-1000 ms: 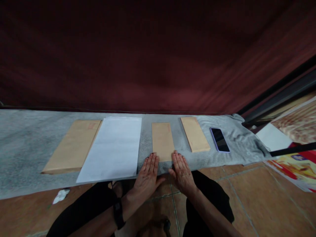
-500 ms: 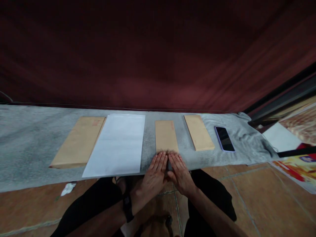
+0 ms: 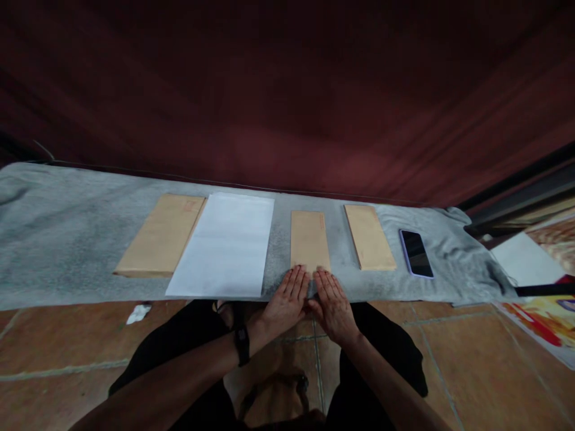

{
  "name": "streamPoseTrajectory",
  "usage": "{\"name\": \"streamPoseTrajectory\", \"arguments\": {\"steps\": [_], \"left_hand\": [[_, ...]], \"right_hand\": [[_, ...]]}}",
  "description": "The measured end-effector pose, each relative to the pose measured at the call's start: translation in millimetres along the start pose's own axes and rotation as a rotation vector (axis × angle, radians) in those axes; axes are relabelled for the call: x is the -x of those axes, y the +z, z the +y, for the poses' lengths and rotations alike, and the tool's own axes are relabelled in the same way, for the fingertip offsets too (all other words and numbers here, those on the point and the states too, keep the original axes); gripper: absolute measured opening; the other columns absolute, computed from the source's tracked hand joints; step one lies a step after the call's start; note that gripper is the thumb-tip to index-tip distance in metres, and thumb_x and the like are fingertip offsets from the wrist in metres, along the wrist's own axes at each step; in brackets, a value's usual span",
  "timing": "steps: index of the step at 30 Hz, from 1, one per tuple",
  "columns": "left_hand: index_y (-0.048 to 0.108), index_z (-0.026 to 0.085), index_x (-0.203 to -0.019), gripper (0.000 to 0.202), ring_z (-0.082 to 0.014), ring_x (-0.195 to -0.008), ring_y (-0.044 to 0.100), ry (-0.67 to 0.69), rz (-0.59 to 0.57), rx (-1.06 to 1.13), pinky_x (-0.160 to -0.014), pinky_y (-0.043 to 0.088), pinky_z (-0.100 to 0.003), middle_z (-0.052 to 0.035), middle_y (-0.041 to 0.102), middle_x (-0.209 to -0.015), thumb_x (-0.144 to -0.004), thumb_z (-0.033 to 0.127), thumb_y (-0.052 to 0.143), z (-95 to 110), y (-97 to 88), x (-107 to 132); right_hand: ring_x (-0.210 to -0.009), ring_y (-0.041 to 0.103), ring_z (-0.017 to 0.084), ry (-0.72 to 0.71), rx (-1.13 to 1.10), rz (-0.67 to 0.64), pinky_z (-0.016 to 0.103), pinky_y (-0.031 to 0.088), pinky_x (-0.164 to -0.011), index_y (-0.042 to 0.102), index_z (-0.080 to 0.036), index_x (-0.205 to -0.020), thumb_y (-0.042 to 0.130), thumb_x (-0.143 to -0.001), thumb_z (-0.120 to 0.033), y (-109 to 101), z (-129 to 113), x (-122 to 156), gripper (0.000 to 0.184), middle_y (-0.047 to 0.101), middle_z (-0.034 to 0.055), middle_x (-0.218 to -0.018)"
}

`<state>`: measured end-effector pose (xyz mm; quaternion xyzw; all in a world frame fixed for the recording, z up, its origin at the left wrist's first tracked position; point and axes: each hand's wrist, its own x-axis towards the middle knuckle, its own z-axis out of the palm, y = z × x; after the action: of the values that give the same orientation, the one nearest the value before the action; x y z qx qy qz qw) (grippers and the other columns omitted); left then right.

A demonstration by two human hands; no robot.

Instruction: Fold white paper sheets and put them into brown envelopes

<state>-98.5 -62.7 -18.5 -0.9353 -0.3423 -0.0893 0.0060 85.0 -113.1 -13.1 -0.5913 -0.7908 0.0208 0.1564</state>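
A brown envelope [image 3: 309, 237] with small red print at its top right corner lies flat on the grey cloth, straight in front of me. My left hand [image 3: 290, 294] rests with stretched fingers on its near left edge. Beside it, my right hand [image 3: 331, 299] lies flat on the near right edge, fingers extended. A small gap separates the fingertips of the two hands. The envelope's near end is partly hidden under them. To the left is a stack of white paper [image 3: 227, 245]; to the right, a narrow pile of brown envelopes [image 3: 369, 238].
Larger brown envelopes [image 3: 162, 236] lie left of the paper. A phone [image 3: 416, 254] in a purple case sits at the right on the grey cloth [image 3: 67, 239]. A dark red curtain [image 3: 278, 143] hangs behind. Below are floor tiles [image 3: 440, 344] with a white scrap [image 3: 138, 313].
My hands have moved slightly apart along the envelope's near edge, both still flat. The whole view has shifted and tilted a little; the other items lie as before.
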Motion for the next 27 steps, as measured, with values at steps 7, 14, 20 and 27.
{"name": "streamPoseTrajectory", "arguments": {"steps": [7, 14, 20, 27], "left_hand": [[0.021, -0.001, -0.156, 0.090, -0.0374, -0.152, 0.019, 0.010, -0.046, -0.002, -0.124, 0.023, -0.050, -0.0293, 0.015, -0.163, -0.091, 0.046, 0.060, -2.7, -9.4, -1.0], [0.024, 0.002, -0.155, 0.083, -0.0370, -0.151, 0.024, 0.020, -0.012, -0.037, -0.122, 0.026, -0.051, -0.0287, 0.022, -0.162, -0.093, 0.046, 0.057, -2.0, -11.5, -1.4], [0.028, 0.002, -0.154, 0.077, -0.0363, -0.149, 0.030, -0.003, 0.034, -0.052, -0.121, 0.029, -0.049, -0.0277, 0.029, -0.160, -0.095, 0.046, 0.053, -1.5, -8.0, -1.8], [0.033, 0.007, -0.154, 0.079, -0.0352, -0.150, 0.030, -0.055, 0.066, -0.012, -0.121, 0.028, -0.050, -0.0236, 0.032, -0.161, -0.091, 0.047, 0.058, 3.8, -2.7, -6.0]], "right_hand": [[-0.150, 0.030, 0.031, 0.009, 0.092, 0.026, 0.051, 0.034, -0.120, 0.007, -0.011, -0.162, 0.041, -0.104, -0.041, -0.9, 3.9, 5.1, 0.073, 0.024, 0.0184, -0.165], [-0.148, 0.035, 0.032, 0.036, 0.145, 0.071, 0.052, 0.035, -0.119, 0.010, -0.011, -0.162, 0.043, -0.104, -0.039, -3.5, 7.7, 9.7, 0.072, 0.028, 0.0189, -0.163], [-0.144, 0.042, 0.029, 0.071, 0.141, 0.093, 0.050, 0.036, -0.119, 0.020, -0.012, -0.161, 0.041, -0.104, -0.038, -2.6, 13.1, 11.1, 0.065, 0.040, 0.0174, -0.158], [-0.146, 0.039, 0.025, 0.089, 0.027, 0.055, 0.050, 0.034, -0.121, 0.025, -0.015, -0.159, 0.036, -0.106, -0.031, -12.6, 17.8, 2.5, 0.057, 0.042, 0.0130, -0.158]]}}
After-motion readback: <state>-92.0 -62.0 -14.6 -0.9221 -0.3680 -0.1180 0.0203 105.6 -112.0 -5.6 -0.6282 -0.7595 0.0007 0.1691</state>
